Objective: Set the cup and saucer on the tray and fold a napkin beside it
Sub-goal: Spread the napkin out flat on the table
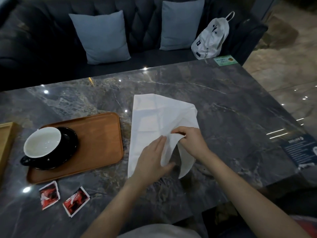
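Right hand (pixel 190 142) pinches napkin (pixel 154 121) corner; left hand (pixel 151 158) seemingly flat on it, beside tray (pixel 103 134).

Marble table (pixel 223 103) — tray (pixel 96 134), napkin (pixel 154 117), two red packets (pixel 49 194).

The table (pixel 223 93) is glossy veined stone, the tray (pixel 101 134) smooth matt wood, the napkin (pixel 151 115) thin creased paper, the cup (pixel 42 142) glossy ceramic.

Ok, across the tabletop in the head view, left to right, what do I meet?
Wooden box edge → cup on its saucer → tray → napkin held by both hands → dark printed card.
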{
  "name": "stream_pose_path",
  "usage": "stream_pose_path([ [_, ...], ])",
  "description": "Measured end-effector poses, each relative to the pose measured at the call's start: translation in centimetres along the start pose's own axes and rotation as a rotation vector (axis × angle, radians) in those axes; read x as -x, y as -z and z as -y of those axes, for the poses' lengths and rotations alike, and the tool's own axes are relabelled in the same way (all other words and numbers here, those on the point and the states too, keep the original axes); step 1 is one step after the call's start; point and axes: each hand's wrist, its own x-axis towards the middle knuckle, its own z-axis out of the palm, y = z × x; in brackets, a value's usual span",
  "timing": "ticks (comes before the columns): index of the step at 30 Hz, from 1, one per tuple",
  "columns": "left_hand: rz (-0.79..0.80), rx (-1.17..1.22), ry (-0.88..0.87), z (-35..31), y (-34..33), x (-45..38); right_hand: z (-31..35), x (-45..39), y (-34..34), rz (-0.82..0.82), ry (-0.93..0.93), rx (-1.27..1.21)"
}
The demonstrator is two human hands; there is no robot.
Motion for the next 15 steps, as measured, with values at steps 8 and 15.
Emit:
stream_pose_path([
  [8, -0.157, 0.223, 0.099, -1.4, -0.3, -3.9, -0.8, 0.9, 1.2, -0.017, 0.154, 0.361],
  [15, -0.296, 0.157, 0.147, 0.1, 3.0, -4.0, -4.0, -0.1, 4.1, -0.082, -0.169, 0.517],
])
